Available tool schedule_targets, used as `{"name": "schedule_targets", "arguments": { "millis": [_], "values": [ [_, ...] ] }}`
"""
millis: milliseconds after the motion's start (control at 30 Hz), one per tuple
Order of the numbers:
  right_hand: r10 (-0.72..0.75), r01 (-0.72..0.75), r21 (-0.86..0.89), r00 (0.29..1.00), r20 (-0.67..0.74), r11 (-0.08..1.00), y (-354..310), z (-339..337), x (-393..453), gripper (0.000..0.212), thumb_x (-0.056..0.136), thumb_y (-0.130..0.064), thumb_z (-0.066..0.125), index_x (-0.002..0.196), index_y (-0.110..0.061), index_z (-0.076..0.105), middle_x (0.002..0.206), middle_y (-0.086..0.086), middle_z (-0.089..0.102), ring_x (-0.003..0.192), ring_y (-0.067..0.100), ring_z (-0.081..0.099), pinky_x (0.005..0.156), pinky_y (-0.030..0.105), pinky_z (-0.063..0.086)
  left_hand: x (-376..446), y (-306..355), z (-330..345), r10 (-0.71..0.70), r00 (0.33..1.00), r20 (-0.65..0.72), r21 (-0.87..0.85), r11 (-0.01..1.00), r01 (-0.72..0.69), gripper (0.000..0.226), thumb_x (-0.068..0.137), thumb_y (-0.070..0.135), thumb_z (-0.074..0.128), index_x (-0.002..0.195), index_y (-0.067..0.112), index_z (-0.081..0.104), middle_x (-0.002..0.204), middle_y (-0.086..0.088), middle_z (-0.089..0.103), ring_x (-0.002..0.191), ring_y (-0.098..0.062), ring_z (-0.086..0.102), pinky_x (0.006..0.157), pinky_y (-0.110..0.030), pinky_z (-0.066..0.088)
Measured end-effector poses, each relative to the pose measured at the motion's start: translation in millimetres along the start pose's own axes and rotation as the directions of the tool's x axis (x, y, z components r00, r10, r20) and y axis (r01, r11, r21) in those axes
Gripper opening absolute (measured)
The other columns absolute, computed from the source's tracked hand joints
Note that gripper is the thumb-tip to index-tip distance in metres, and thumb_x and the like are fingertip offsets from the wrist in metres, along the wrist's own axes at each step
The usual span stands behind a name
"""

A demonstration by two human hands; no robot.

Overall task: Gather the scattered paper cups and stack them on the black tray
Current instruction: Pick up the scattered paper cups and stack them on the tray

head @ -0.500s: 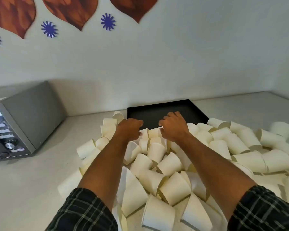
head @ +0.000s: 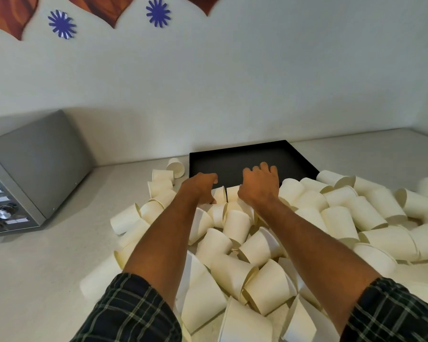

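Heap of paper cups [head: 269, 255] strewn over the counter [head: 35, 280], black tray [head: 247, 156] bare just behind it. Left hand [head: 202, 187] and right hand [head: 260, 185] curled over cups at the tray's near edge, actual grip hidden. Best to lift rim-up, nest squarely, squeeze lightly.

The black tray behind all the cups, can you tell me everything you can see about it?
The flat black rectangular tray has a low raised rim and a matte, dark surface. It lies flat on the pale countertop, close to the white wall. No cup shows on the part in view. White paper cups crowd its near edge, and the right hand reaches over that edge.
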State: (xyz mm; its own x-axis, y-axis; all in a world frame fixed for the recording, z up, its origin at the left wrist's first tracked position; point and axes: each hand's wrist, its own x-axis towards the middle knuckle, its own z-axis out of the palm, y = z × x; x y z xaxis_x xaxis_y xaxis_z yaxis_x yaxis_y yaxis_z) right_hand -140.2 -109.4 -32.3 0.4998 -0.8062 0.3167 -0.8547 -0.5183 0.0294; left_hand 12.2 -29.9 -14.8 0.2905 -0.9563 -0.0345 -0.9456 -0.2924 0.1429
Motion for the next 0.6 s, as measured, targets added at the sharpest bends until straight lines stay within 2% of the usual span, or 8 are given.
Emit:
{"name": "schedule_targets", "arguments": {
  "millis": [133,200,300,500,600],
  "values": [
    [0.069,-0.069,0.032,0.998,0.002,0.997,-0.3,2.8,1.6,0.044,0.087,-0.046,0.062,0.123,-0.021,0.058,0.125,0.007,0.064,0.13,0.029,0.044,0.107,0.046,0.031,5.3,0.9,0.4,-0.016,0.999,0.03,-0.035,0.999,0.017,0.066,0.08,0.018,0.082,0.138,0.016,0.049,0.137,-0.008,0.057,0.117,-0.027,0.06,0.1,-0.038,0.051],
    [0.09,-0.093,0.102,0.996,0.026,0.99,0.6,3.9,2.3,0.036,0.087,-0.042,0.062,0.117,-0.021,0.06,0.115,0.006,0.068,0.128,0.029,0.045,0.105,0.045,0.031,7.4,1.2,0.8,-0.021,0.999,0.049,-0.041,0.999,0.023,0.07,0.079,0.015,0.083,0.139,0.016,0.048,0.139,-0.009,0.056,0.119,-0.028,0.059,0.1,-0.038,0.051],
    [0.138,-0.146,0.228,0.989,0.053,0.963,1.0,3.1,3.2,0.033,0.087,-0.037,0.065,0.115,-0.022,0.061,0.111,0.006,0.067,0.12,0.027,0.049,0.101,0.043,0.034,9.6,0.8,2.6,-0.022,0.996,0.083,-0.022,0.999,0.023,0.075,0.077,0.01,0.083,0.141,0.017,0.045,0.141,-0.009,0.054,0.123,-0.029,0.057,0.102,-0.04,0.05],
    [0.232,-0.282,0.498,0.959,0.161,0.82,5.0,-4.9,6.5,0.031,0.091,-0.027,0.059,0.121,-0.019,0.056,0.11,0.004,0.065,0.103,0.024,0.057,0.097,0.041,0.042,11.8,1.1,6.8,-0.014,0.994,0.112,-0.016,1.0,0.016,0.078,0.077,0.009,0.081,0.143,0.018,0.041,0.14,-0.01,0.054,0.123,-0.031,0.055,0.104,-0.045,0.049],
    [0.245,-0.322,0.631,0.947,0.209,0.706,8.7,-9.0,11.5,0.036,0.092,-0.022,0.059,0.127,-0.019,0.051,0.113,0.004,0.064,0.094,0.021,0.058,0.086,0.038,0.049,12.7,1.2,7.4,0.001,0.993,0.115,-0.028,1.0,0.002,0.072,0.077,0.011,0.081,0.138,0.019,0.044,0.136,-0.01,0.057,0.119,-0.03,0.057,0.103,-0.045,0.049]
  ]
}}
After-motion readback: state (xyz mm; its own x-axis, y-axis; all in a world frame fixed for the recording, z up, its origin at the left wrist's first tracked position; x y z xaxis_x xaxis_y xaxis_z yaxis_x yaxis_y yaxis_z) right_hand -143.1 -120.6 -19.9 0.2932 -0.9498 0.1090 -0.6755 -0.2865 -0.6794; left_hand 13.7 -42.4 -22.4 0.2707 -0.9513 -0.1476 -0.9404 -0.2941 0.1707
